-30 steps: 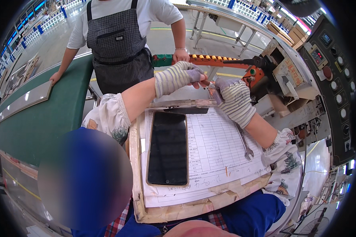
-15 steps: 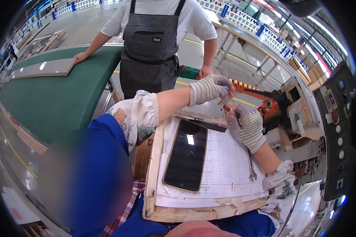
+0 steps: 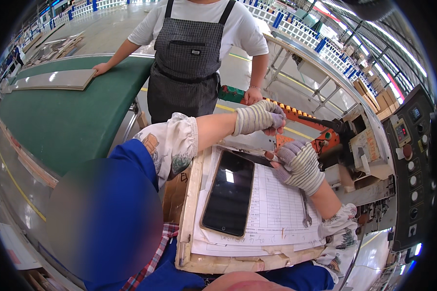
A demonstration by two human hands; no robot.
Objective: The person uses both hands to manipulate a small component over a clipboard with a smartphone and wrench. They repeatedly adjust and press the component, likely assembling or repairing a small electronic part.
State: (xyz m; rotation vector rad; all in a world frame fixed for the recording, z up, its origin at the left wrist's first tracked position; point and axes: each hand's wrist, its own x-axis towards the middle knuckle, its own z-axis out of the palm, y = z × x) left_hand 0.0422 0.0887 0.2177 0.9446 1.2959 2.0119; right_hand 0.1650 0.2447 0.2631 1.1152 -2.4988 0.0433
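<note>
A worn wooden board lies across my lap with a printed form sheet on it. On the sheet rest a dark phone, screen up, and a small spanner. My left hand, in a striped glove, hovers over the board's far edge with its fingertips pinched together; I cannot see anything in them. My right hand, gloved too, pinches a thin pen-like stick at the top of the sheet.
A person in a grey apron stands just beyond the board, one hand on a green belt table carrying a flat panel, the other on an orange-red machine part. A control panel with buttons is at the right.
My view has swung left and down. Both hands have dropped toward the board's far edge, and the right hand now rests at the top of the sheet.
</note>
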